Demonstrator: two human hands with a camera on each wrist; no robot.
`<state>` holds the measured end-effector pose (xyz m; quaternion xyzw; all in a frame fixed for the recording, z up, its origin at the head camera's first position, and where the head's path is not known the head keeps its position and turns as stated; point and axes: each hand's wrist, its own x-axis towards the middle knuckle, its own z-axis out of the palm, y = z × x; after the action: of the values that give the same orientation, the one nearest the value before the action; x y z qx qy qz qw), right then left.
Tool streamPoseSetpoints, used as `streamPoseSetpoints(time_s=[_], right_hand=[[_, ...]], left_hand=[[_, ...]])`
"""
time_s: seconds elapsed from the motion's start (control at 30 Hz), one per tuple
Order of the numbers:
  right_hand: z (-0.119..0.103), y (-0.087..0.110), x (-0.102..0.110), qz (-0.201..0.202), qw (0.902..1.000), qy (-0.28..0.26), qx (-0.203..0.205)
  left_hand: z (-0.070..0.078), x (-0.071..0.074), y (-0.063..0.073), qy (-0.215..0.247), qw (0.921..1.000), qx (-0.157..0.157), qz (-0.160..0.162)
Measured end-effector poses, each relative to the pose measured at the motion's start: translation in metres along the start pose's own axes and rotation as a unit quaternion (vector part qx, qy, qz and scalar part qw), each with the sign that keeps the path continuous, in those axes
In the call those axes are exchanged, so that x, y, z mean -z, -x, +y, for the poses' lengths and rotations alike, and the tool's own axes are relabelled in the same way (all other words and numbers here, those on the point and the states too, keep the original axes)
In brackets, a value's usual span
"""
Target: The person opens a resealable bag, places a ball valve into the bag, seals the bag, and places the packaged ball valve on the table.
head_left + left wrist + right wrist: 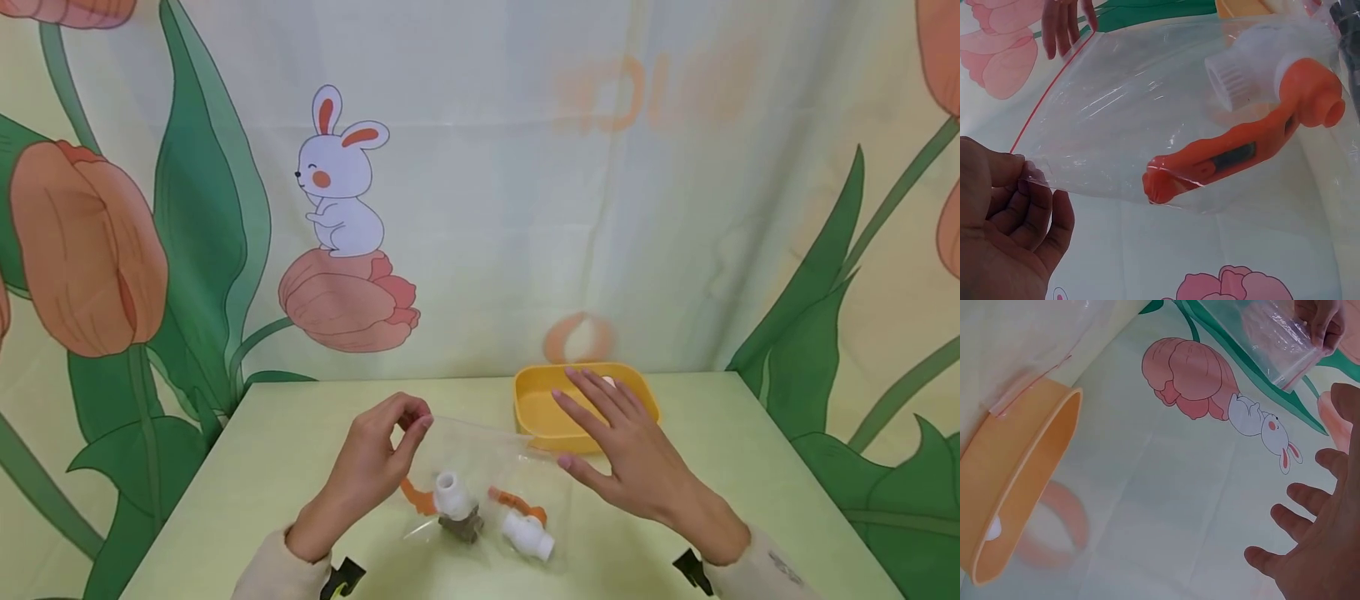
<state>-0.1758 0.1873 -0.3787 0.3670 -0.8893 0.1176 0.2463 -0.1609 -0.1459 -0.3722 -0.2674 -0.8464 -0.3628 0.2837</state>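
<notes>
My left hand (371, 450) pinches the top corner of a clear zip bag (1104, 112) with a red seal line, between thumb and fingers. Inside hangs a white plastic valve (452, 497) with an orange handle (1222, 153). A dark grey patch shows just under that valve in the head view; what it is I cannot tell. Another clear bag with a white valve (528, 536) and orange handle (517, 503) lies on the table to its right. My right hand (641, 458) hovers with fingers spread in front of a yellow tray (547, 433), holding nothing.
A small white object (993, 529) is in the yellow tray, partly hidden by its wall. The second bag's sealed edge (1029, 387) reaches the tray's near side. Behind the pale green table (300, 417) hangs a printed curtain (480, 208) with tulips and a rabbit.
</notes>
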Motion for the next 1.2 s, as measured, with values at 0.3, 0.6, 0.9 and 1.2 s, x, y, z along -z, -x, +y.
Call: streamPoseSetpoints(time_s=[0.3, 0.6, 0.9, 1.2], right_hand=[[0.002, 0.009, -0.002, -0.002, 0.9999, 0.012, 0.007], [0.000, 0.015, -0.005, -0.001, 0.9999, 0.007, 0.010], [-0.001, 0.017, -0.009, -0.007, 0.9999, 0.009, 0.008], [0.000, 0.018, -0.013, -0.013, 0.9998, 0.011, 0.006]], left_hand=[[-0.001, 0.005, 0.009, 0.004, 1.0000, -0.006, 0.002], [0.003, 0.017, 0.028, 0.005, 0.9994, 0.032, -0.016], [-0.008, 0.016, 0.041, 0.000, 0.9976, 0.063, -0.030], [-0.030, 0.004, 0.048, 0.000, 0.9951, 0.097, -0.017]])
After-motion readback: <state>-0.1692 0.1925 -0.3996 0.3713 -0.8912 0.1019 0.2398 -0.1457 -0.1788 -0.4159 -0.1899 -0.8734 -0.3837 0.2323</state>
